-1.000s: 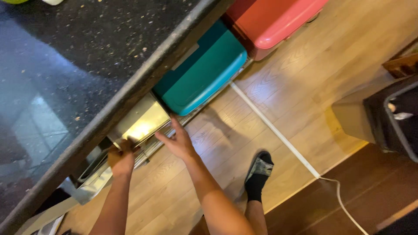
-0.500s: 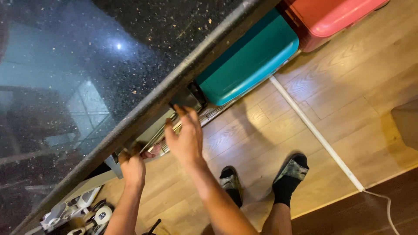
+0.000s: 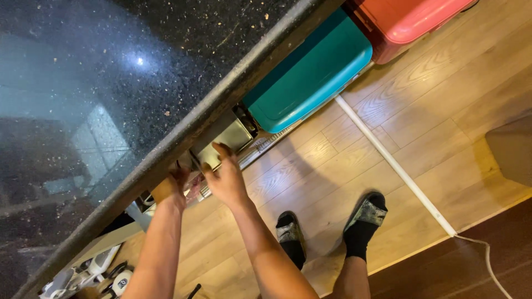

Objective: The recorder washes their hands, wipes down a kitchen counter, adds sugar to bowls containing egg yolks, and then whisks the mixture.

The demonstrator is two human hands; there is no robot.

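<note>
Hands have closed in under the worktop's (image 3: 183, 133) front edge since a second ago — the metal tray (image 3: 224, 138) sits deeper beneath the rim, so it looks nearly pushed home. Right hand (image 3: 226, 177) is open, fingers spread, fingertips on the tray's near lip; left hand (image 3: 170, 185) curls at the rim beside it, its grip hidden. Farther along the edge stands a teal bin (image 3: 310, 72), then a red one (image 3: 410, 19); slippered feet (image 3: 363, 218) rest on the wood floor (image 3: 443, 111).

The table (image 3: 111, 83) is polished dark speckled stone, glossy enough to mirror a window. Under its edge sits a brushed metal tray (image 3: 224, 141), dully shining. The teal bin (image 3: 310, 77) and red bin (image 3: 410, 22) look like smooth plastic; the floor (image 3: 432, 127) is satin wood plank.
</note>
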